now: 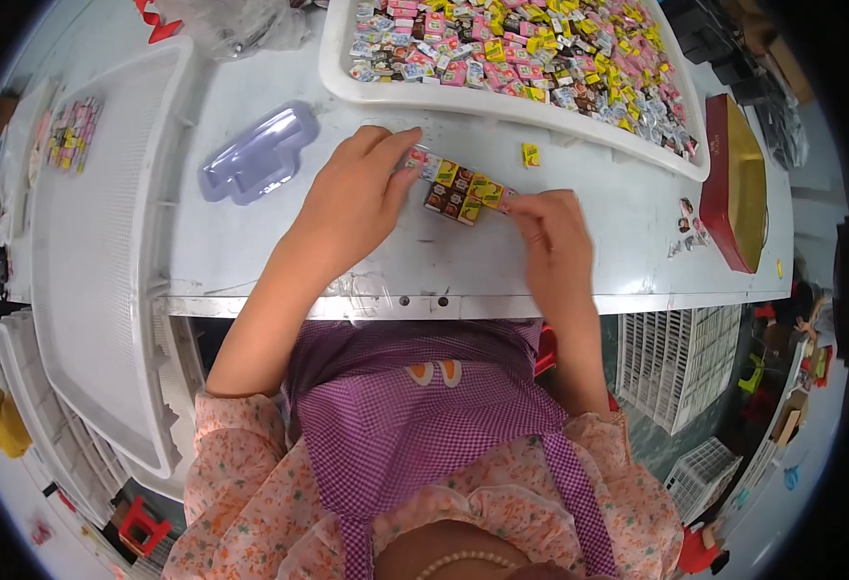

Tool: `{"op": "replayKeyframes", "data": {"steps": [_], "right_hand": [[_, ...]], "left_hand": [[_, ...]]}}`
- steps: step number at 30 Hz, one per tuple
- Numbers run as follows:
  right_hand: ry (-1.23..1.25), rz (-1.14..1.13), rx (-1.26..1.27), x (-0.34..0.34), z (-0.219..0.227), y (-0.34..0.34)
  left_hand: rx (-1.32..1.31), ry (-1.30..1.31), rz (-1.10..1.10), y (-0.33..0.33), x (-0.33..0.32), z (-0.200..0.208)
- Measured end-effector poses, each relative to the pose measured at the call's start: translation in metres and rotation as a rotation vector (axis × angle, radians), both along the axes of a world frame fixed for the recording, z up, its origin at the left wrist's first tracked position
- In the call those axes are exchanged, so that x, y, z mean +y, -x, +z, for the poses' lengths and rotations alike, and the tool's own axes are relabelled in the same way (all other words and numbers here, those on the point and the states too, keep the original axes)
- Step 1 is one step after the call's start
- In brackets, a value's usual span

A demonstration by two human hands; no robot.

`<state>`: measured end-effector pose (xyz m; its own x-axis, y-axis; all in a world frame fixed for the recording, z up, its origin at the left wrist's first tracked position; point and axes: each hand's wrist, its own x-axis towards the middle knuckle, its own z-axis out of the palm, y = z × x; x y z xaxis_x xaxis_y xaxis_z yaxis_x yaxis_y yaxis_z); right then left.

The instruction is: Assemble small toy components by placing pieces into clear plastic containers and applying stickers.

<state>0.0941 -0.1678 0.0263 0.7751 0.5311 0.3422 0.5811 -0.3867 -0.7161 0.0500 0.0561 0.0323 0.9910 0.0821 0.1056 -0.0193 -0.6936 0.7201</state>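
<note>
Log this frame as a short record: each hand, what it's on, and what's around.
Left hand: pinching the left end of the packet block
Right hand: fingertips at the block's right end
Block: small brown, yellow, pink and white packets
Left: clear plastic tray
Beyond: loose yellow packet; white tray heaped with packets
Right: red-and-gold box

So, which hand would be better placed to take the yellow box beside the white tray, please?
Probably the right hand, being nearer that yellow box; the left hand is at the left end of the grouped boxes.
</note>
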Motion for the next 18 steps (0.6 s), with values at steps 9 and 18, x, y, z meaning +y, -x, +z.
{"op": "replayKeyframes", "data": {"steps": [9, 18], "right_hand": [[0.371, -0.371, -0.362, -0.023, -0.011, -0.034], [0.362, -0.043, -0.177, 0.003, -0.015, -0.01]], "left_hand": [[-0.029, -0.338, -0.116, 0.003, -0.011, 0.001], [0.034, -0.236, -0.08, -0.005, -0.006, -0.005]]}}
